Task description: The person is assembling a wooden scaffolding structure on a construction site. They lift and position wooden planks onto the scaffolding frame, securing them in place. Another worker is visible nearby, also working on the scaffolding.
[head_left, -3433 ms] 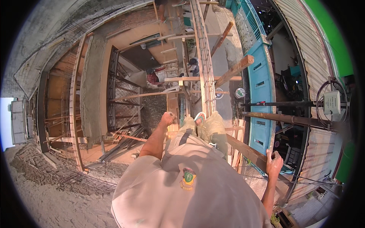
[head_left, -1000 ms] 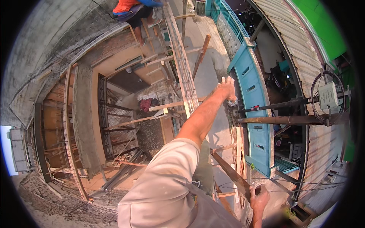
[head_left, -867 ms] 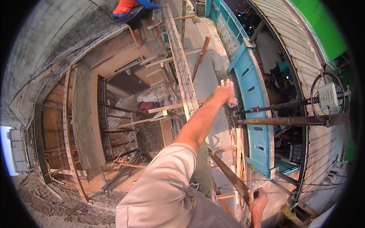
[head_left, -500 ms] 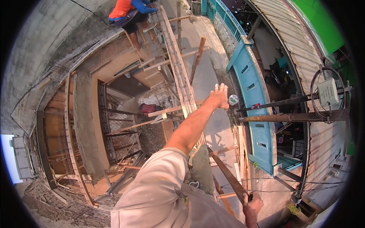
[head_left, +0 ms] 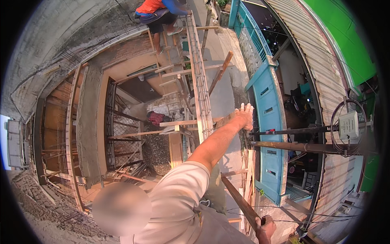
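Observation:
My left arm stretches forward and my left hand (head_left: 245, 116) has its fingers spread, holding nothing. It hovers at the end of a pale wooden batten (head_left: 183, 123), beside the long rebar cage (head_left: 200, 81) and just left of the blue metal gate (head_left: 266, 110). Whether it touches the batten I cannot tell. At the lower edge, my right hand (head_left: 266, 228) is clenched around a slanting brown wooden pole (head_left: 239, 201).
I look down from a height onto a building site. A person in an orange shirt (head_left: 156, 10) stands on wooden scaffolding at the top. Two horizontal pipes (head_left: 292, 145) run right of my left hand. Brick walls, rebar and planks (head_left: 134, 171) lie below.
My left hand has gone from near my body out toward the blue gate and stays extended. The person in orange has come further into view. My right hand keeps its hold on the pole.

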